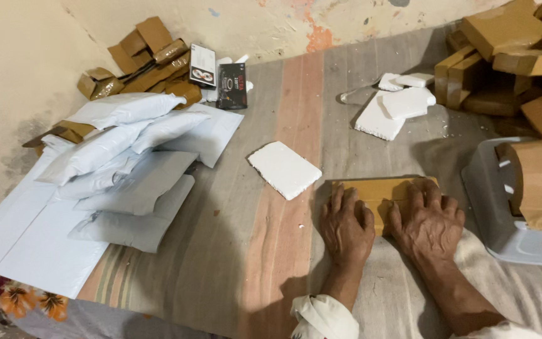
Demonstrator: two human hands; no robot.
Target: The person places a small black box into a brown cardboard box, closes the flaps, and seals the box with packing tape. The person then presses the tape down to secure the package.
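My left hand (pixel 345 223) and my right hand (pixel 428 221) lie side by side, palms down, pressing on a flat brown taped parcel (pixel 374 190) that rests on a striped cloth (pixel 283 251). The fingers of both hands are spread over the parcel's near half. A white foam slab (pixel 284 169) lies just left of the parcel, apart from it.
Several white padded mailers (pixel 127 163) are piled at left over flat white bags (pixel 26 232). Brown wrapped parcels (pixel 145 59) and two small printed boxes (pixel 217 75) sit by the wall. More foam pieces (pixel 393 107), cardboard boxes (pixel 503 56) and a grey tape dispenser (pixel 522 201) stand at right.
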